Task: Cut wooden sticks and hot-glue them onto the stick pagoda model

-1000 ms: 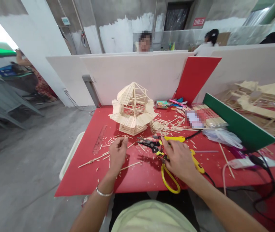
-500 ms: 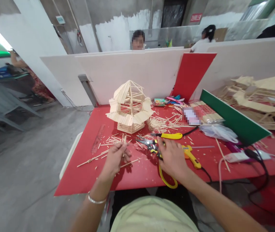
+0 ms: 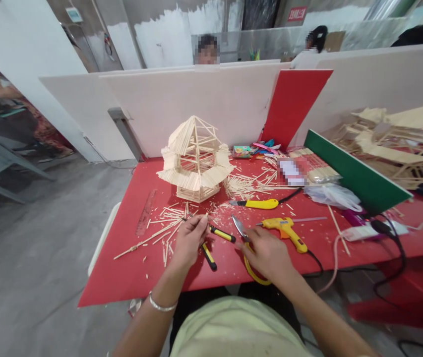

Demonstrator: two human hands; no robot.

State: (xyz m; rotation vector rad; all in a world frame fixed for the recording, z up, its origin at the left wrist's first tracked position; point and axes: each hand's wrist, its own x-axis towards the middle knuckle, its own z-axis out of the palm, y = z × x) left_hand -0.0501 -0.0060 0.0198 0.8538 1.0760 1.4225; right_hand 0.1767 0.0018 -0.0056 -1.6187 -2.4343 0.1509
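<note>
My left hand is closed in a pinch, with the pale tip of a short wooden stick showing at the fingertips. Pliers with yellow-and-black handles lie by that hand, their jaws partly hidden by it. On the right, my right hand grips yellow-handled scissors; the blades point away from me and a handle loop shows below the fingers. Beyond both hands stands a pavilion model built of thin sticks, its roof partly covered. Loose sticks are scattered left of my left hand.
A yellow glue gun and a yellow-handled knife-shaped tool with cords lie to the right. A clear ruler lies left. More sticks, a plastic bag and a green board lie farther back. Others sit beyond the white partition.
My right hand has let go of the pliers, now lying beside my left hand, and has taken hold of the scissors. My left hand has shifted slightly right. The view has tilted a little.
</note>
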